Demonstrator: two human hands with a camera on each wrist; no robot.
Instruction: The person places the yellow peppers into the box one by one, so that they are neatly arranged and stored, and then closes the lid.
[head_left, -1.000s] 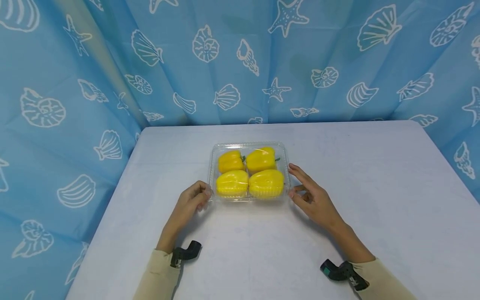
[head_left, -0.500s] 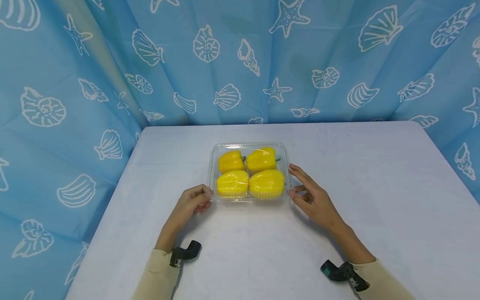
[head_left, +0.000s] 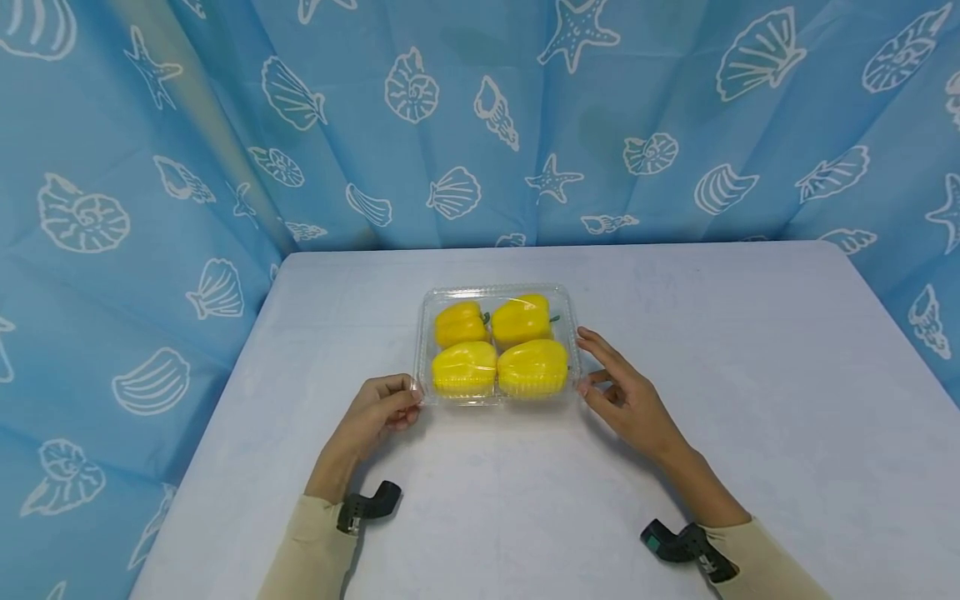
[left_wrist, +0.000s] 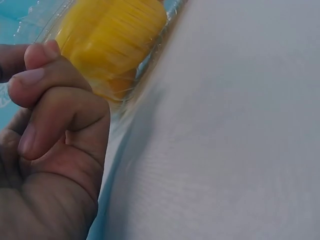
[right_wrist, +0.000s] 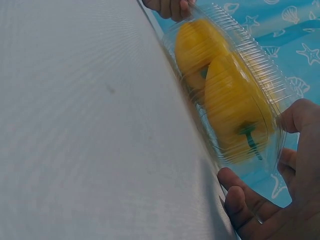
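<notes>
A clear plastic clamshell container (head_left: pixel 495 292), its lid closed, lies on the table with several yellow bell peppers (head_left: pixel 532 367) inside. Thumb and index finger of my left hand (head_left: pixel 379 410) pinch its front left corner; the other fingers curl under, as the left wrist view shows on the left hand (left_wrist: pixel 60 115). At the right side, my right hand (head_left: pixel 626 404) rests its fingertips and thumb against the container's edge, fingers loosely bent. Through the ribbed wall in the right wrist view, a pepper (right_wrist: pixel 232 100) with a green stem is visible.
A white cloth covers the table (head_left: pixel 510 508), which ends at a back edge. Behind and to the left hangs a blue curtain (head_left: pixel 480 117) with white shells and starfish. Black wrist cameras (head_left: pixel 371 504) sit on both sleeves.
My left hand has shifted slightly down and its thumb and finger have closed on the container's corner. The right hand stays in place, and the container has barely moved.
</notes>
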